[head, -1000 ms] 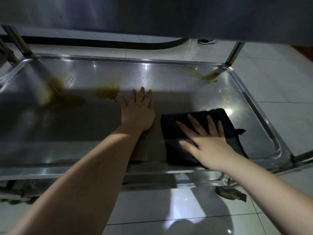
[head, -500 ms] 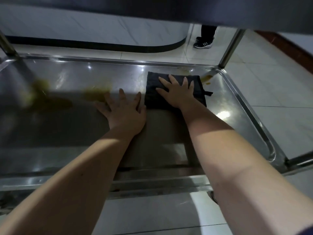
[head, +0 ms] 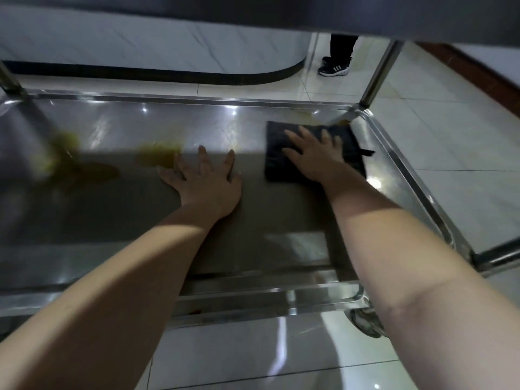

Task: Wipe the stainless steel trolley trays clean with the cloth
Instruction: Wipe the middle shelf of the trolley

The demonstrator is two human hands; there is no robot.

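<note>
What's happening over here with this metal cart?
A person is wiping a stainless steel trolley tray. Their right hand presses flat on a dark cloth near the tray's far right corner, while the left hand rests flat on the bare metal. Yellowish smears to the left are not yet wiped, nor is a small one in the corner.

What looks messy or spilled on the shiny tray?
The tray is dirty: a big yellow-green blotch at the left, a patch beside the left hand, and a streak in the far right corner, just past the cloth under the right hand.
</note>
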